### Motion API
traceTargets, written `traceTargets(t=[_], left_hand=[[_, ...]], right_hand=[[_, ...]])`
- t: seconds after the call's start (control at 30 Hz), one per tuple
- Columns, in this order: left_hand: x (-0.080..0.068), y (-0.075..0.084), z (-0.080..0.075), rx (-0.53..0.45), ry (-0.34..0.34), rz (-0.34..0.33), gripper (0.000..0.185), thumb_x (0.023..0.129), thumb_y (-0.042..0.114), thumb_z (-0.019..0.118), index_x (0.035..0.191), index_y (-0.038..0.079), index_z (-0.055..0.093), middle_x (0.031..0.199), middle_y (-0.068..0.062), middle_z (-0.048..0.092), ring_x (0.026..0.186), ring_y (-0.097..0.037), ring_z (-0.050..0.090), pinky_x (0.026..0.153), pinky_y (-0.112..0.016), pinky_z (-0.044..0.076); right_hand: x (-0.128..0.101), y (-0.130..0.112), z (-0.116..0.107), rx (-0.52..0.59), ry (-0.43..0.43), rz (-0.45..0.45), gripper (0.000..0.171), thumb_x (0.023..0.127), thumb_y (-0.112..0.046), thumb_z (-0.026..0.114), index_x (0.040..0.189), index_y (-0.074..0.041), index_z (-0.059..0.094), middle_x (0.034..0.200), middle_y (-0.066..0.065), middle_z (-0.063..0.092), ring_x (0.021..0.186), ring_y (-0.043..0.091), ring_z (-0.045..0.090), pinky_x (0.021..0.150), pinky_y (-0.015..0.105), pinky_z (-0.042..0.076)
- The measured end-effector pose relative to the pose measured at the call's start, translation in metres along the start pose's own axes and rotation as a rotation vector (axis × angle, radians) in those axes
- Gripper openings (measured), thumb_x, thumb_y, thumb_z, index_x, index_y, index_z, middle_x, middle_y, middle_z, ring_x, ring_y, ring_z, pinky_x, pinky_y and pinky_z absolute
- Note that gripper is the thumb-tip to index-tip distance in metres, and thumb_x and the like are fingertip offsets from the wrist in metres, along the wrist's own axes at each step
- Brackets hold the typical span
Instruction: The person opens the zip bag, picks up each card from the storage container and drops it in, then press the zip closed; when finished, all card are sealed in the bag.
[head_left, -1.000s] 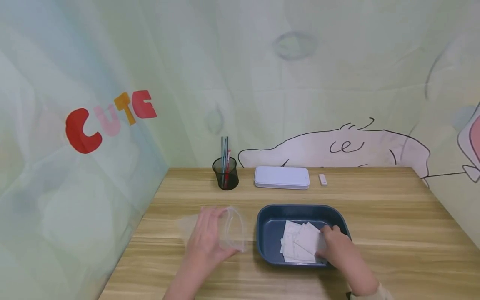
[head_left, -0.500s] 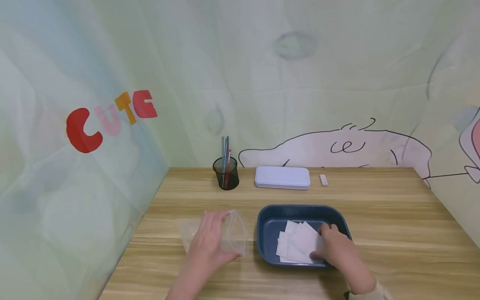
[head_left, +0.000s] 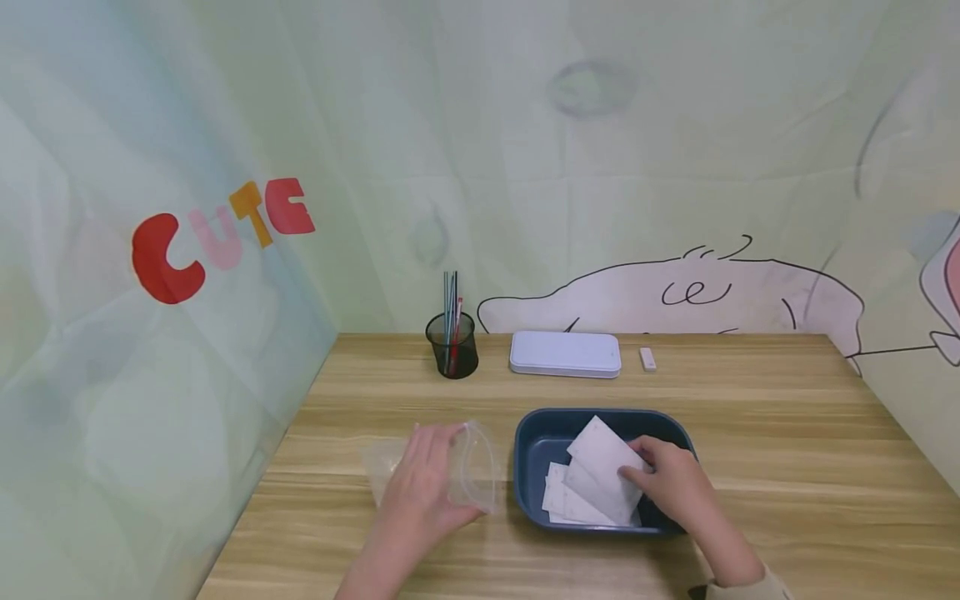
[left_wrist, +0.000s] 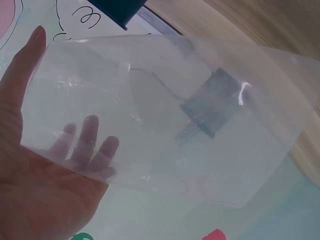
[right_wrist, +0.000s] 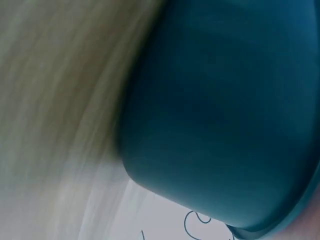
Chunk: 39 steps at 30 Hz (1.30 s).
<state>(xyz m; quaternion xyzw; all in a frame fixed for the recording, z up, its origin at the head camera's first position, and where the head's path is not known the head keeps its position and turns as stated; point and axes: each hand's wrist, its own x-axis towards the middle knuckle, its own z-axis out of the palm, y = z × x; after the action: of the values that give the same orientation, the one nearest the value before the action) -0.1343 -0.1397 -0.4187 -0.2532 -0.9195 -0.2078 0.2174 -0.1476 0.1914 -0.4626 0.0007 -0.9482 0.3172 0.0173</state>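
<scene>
My left hand (head_left: 416, 492) holds a clear plastic bag (head_left: 476, 471), thumb and fingers spread at its gaping mouth, which faces the tray. In the left wrist view several fingers show through the bag (left_wrist: 165, 115). My right hand (head_left: 675, 483) reaches over the right side of a dark blue tray (head_left: 528, 467) and pinches a white flat square packet (head_left: 603, 454) by its right edge, tilted up. Below it several similar white packets (head_left: 573, 507) lie overlapping in the tray. The right wrist view is mostly the outer wall of the tray (right_wrist: 220, 110).
Behind the bag stands a black mesh pen cup (head_left: 456, 354) with several thin pens or refills. A white flat case (head_left: 565, 354) and a small white eraser-like block (head_left: 648, 359) lie along the back of the wooden table (head_left: 787, 450). A printed curtain hangs behind.
My right hand has lifted a white packet and tilted it up from the pile, while the lower packets slid left. My left hand and the bag shifted slightly to the right.
</scene>
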Motion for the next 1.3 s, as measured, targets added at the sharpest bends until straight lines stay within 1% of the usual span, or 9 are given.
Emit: traceTargets(t=[0.13, 0.3, 0.43, 0.67, 0.77, 0.87, 1.0, 1.13, 1.3], left_hand=[[0.000, 0.001, 0.000, -0.003, -0.013, -0.005, 0.104, 0.043, 0.039, 0.095, 0.127, 0.002, 0.048, 0.116, -0.008, 0.054, 0.108, -0.022, 0.049, 0.110, -0.043, 0.030], [0.001, 0.003, 0.000, -0.008, -0.016, -0.010, 0.103, 0.043, 0.038, 0.095, 0.127, 0.002, 0.048, 0.115, -0.007, 0.053, 0.107, -0.022, 0.049, 0.109, -0.044, 0.033], [0.001, 0.003, 0.000, -0.010, -0.014, -0.007, 0.102, 0.044, 0.037, 0.095, 0.128, 0.002, 0.048, 0.114, -0.007, 0.053, 0.107, -0.021, 0.049, 0.110, -0.042, 0.031], [0.001, 0.001, 0.001, -0.003, -0.010, 0.006, 0.104, 0.044, 0.037, 0.095, 0.128, 0.001, 0.047, 0.115, -0.007, 0.053, 0.107, -0.022, 0.049, 0.109, -0.044, 0.033], [0.000, 0.002, 0.000, 0.003, -0.018, -0.004, 0.103, 0.044, 0.037, 0.095, 0.129, 0.002, 0.047, 0.116, -0.006, 0.053, 0.108, -0.021, 0.048, 0.110, -0.041, 0.032], [0.000, 0.002, 0.000, -0.003, -0.028, -0.020, 0.103, 0.045, 0.037, 0.095, 0.130, 0.003, 0.047, 0.116, -0.005, 0.052, 0.108, -0.020, 0.047, 0.109, -0.039, 0.033], [-0.001, 0.003, -0.001, -0.008, -0.036, -0.032, 0.103, 0.045, 0.036, 0.095, 0.130, 0.005, 0.047, 0.116, -0.004, 0.052, 0.108, -0.019, 0.047, 0.107, -0.036, 0.035], [0.000, 0.003, -0.001, -0.012, -0.023, -0.014, 0.103, 0.044, 0.035, 0.095, 0.129, 0.004, 0.047, 0.115, -0.005, 0.052, 0.107, -0.020, 0.047, 0.108, -0.039, 0.034], [0.001, 0.004, 0.001, -0.027, -0.004, 0.010, 0.103, 0.043, 0.035, 0.095, 0.128, 0.003, 0.048, 0.113, -0.005, 0.053, 0.106, -0.020, 0.049, 0.108, -0.042, 0.034]], right_hand=[[-0.001, -0.001, -0.001, 0.034, 0.018, 0.019, 0.023, 0.086, -0.016, 0.072, 0.107, -0.005, 0.070, 0.079, 0.003, 0.067, 0.057, 0.012, 0.056, 0.054, 0.031, 0.049], [-0.003, -0.004, -0.003, 0.051, 0.032, 0.039, 0.022, 0.091, -0.018, 0.067, 0.110, -0.007, 0.071, 0.066, -0.003, 0.060, 0.051, 0.011, 0.054, 0.049, 0.029, 0.045], [-0.003, -0.005, -0.004, 0.026, 0.062, 0.022, 0.020, 0.090, -0.021, 0.068, 0.104, -0.009, 0.075, 0.069, -0.003, 0.062, 0.051, 0.011, 0.052, 0.047, 0.029, 0.043], [-0.005, -0.007, -0.007, 0.018, 0.126, -0.004, 0.017, 0.084, -0.032, 0.074, 0.086, -0.016, 0.076, 0.073, -0.005, 0.065, 0.060, 0.013, 0.051, 0.051, 0.028, 0.042], [-0.006, -0.010, -0.009, 0.017, 0.148, -0.012, 0.020, 0.082, -0.036, 0.075, 0.083, -0.016, 0.076, 0.070, -0.007, 0.063, 0.060, 0.013, 0.050, 0.050, 0.027, 0.042], [-0.006, -0.012, -0.012, 0.027, 0.158, -0.022, 0.024, 0.083, -0.039, 0.074, 0.083, -0.016, 0.076, 0.066, -0.007, 0.060, 0.060, 0.013, 0.048, 0.049, 0.025, 0.039], [-0.007, -0.018, -0.017, 0.068, 0.145, -0.001, 0.029, 0.085, -0.044, 0.070, 0.080, -0.016, 0.074, 0.059, -0.005, 0.053, 0.058, 0.015, 0.046, 0.048, 0.024, 0.036], [-0.007, -0.027, -0.025, 0.134, 0.129, 0.010, 0.033, 0.086, -0.049, 0.067, 0.078, -0.017, 0.072, 0.058, -0.002, 0.053, 0.058, 0.016, 0.046, 0.047, 0.024, 0.036], [-0.010, -0.044, -0.037, 0.221, 0.110, -0.038, 0.034, 0.084, -0.051, 0.067, 0.075, -0.017, 0.071, 0.057, 0.000, 0.053, 0.056, 0.017, 0.046, 0.045, 0.024, 0.035]])
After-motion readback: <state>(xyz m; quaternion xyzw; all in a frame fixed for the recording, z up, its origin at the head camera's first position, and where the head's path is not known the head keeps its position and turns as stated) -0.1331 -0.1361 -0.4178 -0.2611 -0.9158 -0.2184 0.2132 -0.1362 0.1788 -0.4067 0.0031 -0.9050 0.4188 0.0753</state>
